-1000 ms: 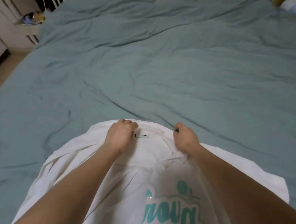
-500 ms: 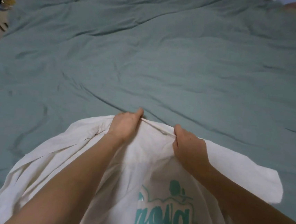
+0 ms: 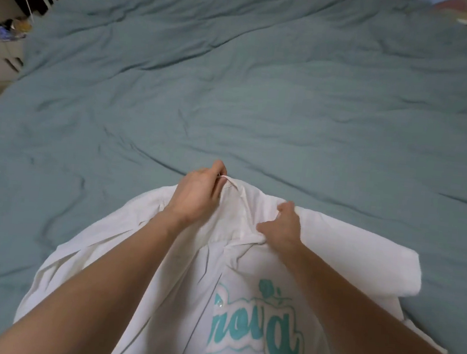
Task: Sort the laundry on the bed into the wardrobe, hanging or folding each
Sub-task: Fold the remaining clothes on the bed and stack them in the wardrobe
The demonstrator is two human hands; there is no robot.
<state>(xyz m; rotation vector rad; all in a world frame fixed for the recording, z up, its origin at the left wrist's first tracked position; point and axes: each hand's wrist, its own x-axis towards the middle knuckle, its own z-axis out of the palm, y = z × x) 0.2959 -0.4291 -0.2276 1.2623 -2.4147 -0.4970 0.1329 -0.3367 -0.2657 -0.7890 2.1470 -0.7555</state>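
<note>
Now pinching the collar's far tip higher and farther out with the left hand (image 3: 199,193) than half a second ago, and sliding the right hand (image 3: 284,230) down to the collar's near side, thumb and fingers gathering a fold of cloth there. Lying flat on the teal bed cover (image 3: 263,94), front up, the white shirt (image 3: 242,306) running lengthwise from under both hands back toward the body, collar at the fingertips, teal lettering nearer the right forearm. Probably straightening the collar before folding or hanging, left hand reaching farther out, both arms extended nearly parallel.
</note>
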